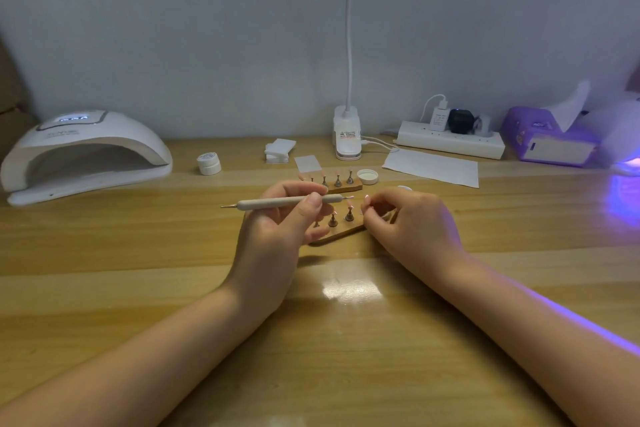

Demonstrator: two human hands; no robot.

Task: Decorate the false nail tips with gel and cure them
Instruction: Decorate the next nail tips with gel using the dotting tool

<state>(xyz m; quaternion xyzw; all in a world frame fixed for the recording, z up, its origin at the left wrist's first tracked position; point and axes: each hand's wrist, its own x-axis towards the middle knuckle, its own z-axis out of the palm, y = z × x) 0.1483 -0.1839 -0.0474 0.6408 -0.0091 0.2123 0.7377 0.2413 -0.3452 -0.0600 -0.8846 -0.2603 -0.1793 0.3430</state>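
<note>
Surface [138, 253]: wood-grain, fills the lower frame.
Curing lamp [83, 152]: white dome, upper left, mouth facing the viewer.
Left hand [277, 229]: grips a beige dotting pen [287, 202] lying level at centre.
Right hand [408, 222]: fingers curled, pinching something tiny beside the pen's tip; cannot tell what.
Near wooden stand [341, 230]: between the hands, partly hidden; pinkish nail tips [350, 207] on metal pegs.
Far wooden stand [343, 187]: just behind.
</note>
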